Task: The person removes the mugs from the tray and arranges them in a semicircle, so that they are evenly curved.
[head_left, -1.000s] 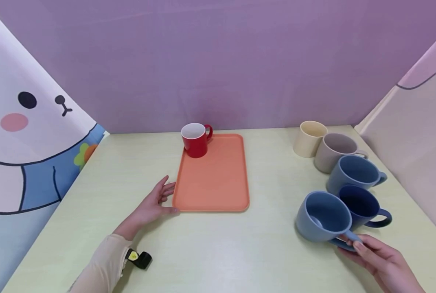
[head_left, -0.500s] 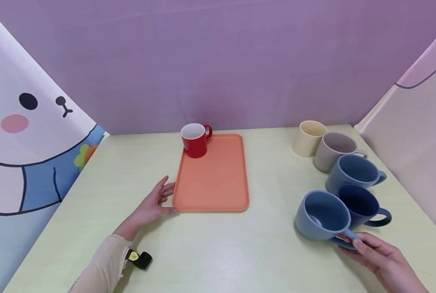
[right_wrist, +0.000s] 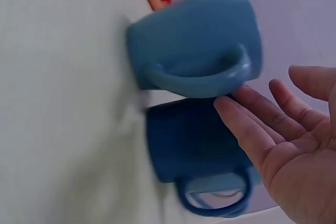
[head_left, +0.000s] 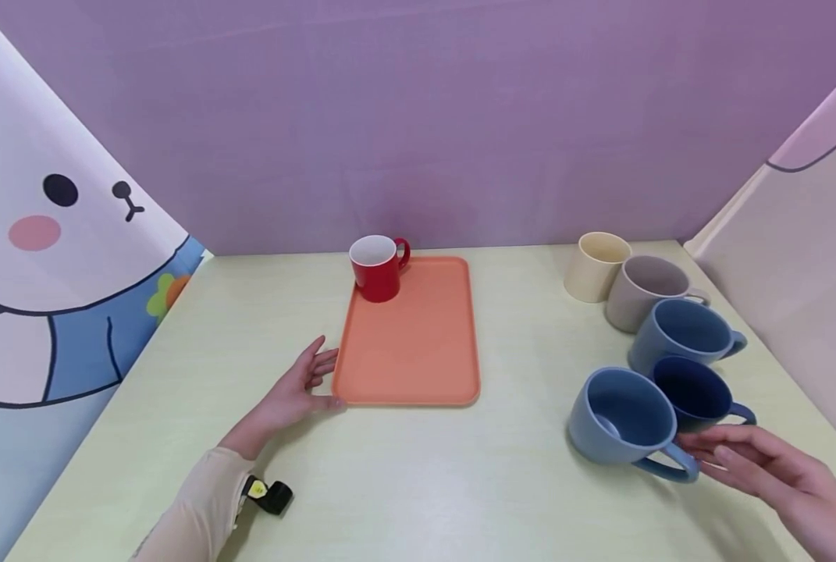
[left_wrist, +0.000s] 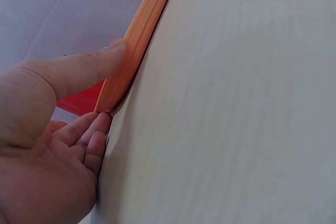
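Observation:
My left hand lies beside the orange tray, its thumb against the near left corner and its fingertips at the left edge. In the left wrist view the thumb touches the tray's rim. A red mug with a white inside stands on the tray's far left corner. My right hand, fingers extended and holding nothing, is right beside the handle of a light blue mug. Its fingertips also lie near a dark blue mug; the right wrist view shows them in front of that mug.
Behind the dark blue mug stand another blue mug, a greyish mug and a cream mug, in a slanting row along the right side. A purple cloth backdrop closes off the far table edge.
My right hand has let go of the light blue mug's handle and moved right and slightly up, towards the dark blue mug. The left hand, the tray and the mugs have kept their places.

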Available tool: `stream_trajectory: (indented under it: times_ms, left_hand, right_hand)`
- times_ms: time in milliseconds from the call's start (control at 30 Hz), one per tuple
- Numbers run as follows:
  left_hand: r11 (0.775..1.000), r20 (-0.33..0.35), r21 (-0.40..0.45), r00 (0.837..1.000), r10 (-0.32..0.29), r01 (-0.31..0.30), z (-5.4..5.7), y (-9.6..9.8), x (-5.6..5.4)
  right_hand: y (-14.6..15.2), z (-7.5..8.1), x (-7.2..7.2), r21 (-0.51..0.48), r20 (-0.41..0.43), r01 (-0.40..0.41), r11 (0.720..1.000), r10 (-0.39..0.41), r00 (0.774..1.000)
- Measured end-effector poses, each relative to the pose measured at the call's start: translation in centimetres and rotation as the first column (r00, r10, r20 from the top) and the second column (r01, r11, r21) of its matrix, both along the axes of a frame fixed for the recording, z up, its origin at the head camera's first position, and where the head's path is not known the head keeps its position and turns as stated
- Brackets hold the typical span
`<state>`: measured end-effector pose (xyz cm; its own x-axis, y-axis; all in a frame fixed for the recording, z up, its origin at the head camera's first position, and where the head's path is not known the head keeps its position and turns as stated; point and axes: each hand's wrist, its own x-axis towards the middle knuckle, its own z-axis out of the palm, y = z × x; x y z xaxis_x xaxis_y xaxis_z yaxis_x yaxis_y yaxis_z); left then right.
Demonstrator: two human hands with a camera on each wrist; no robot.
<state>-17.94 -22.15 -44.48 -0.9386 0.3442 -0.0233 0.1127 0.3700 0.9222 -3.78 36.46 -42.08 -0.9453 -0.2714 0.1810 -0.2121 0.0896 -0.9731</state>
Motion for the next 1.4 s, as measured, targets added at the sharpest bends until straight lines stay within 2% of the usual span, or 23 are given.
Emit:
stream_trajectory:
  times_ms: [133, 267, 433, 533, 700, 800, 933, 1067, 1167, 1267, 1400]
  left_hand:
    - [1.0, 0.005, -0.004, 1.0, 0.001, -0.001, 0.2, 0.1, 0.1]
    - [1.0, 0.004, -0.003, 1.0, 0.003, -0.003, 0.2, 0.1, 0.0]
    - [1.0, -0.007, -0.005, 1.0, 0.002, -0.002, 0.0, 0.1, 0.0]
    - [1.0, -0.007, -0.002, 1.0, 0.002, -0.002, 0.0, 0.1, 0.1]
    - [1.0, 0.002, 0.007, 1.0, 0.006, -0.006, 0.1, 0.2, 0.3]
    - [1.0, 0.004, 0.007, 1.0, 0.006, -0.006, 0.2, 0.1, 0.2]
    - [1.0, 0.003, 0.006, 1.0, 0.009, -0.009, 0.2, 0.0, 0.2]
    - [1.0, 0.006, 0.009, 1.0, 0.012, -0.012, 0.2, 0.1, 0.2]
    - [1.0, 0.008, 0.008, 1.0, 0.01, -0.01, 0.2, 0.1, 0.2]
    - [1.0, 0.005, 0.009, 1.0, 0.008, -0.008, 0.3, 0.1, 0.2]
    - [1.0, 0.0, 0.008, 1.0, 0.008, -0.008, 0.3, 0.1, 0.2]
  right_hand:
    - [-0.3, 1.0, -0.5, -0.094, -0.119, -0.057, 0.994, 0.046, 0.992]
    - [-1.2, 2.8, -1.2, -0.088, -0.155, -0.053, 0.995, 0.039, 0.987]
    - [-3.1, 5.8, -2.7, 0.017, -0.223, -0.014, 1.0, 0.018, 0.975]
    - [-4.1, 7.4, -3.7, 0.085, -0.283, -0.018, 0.996, 0.042, 0.958]
    - [-5.8, 9.6, -4.8, 0.173, -0.344, -0.029, 0.984, 0.088, 0.935]
    - [-6.9, 11.0, -5.0, 0.252, -0.369, 0.011, 0.968, 0.086, 0.926]
    - [-8.5, 11.9, -6.1, 0.239, -0.414, -0.037, 0.97, 0.136, 0.9]
    - [-9.9, 12.5, -7.7, 0.269, -0.48, -0.109, 0.957, 0.231, 0.846]
    - [-10.9, 13.1, -8.7, 0.337, -0.53, -0.101, 0.936, 0.277, 0.801]
    - [-11.9, 13.6, -9.7, 0.381, -0.547, -0.086, 0.92, 0.3, 0.782]
    - [-13.4, 14.5, -11.2, 0.446, -0.519, -0.072, 0.892, 0.323, 0.791]
